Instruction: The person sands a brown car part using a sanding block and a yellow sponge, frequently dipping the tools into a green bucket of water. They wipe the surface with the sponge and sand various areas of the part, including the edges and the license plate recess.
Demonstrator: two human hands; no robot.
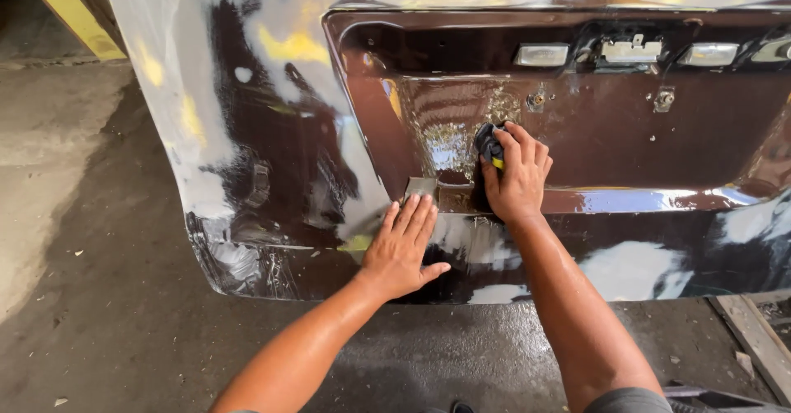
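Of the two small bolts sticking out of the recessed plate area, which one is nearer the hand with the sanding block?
The left bolt, just above the right hand and its sanding block. The other bolt sits farther right, under the lamp.

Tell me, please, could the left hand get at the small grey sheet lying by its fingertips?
Probably yes: the left hand lies flat on the wet panel, its fingertips at the grey sheet, nothing between them.
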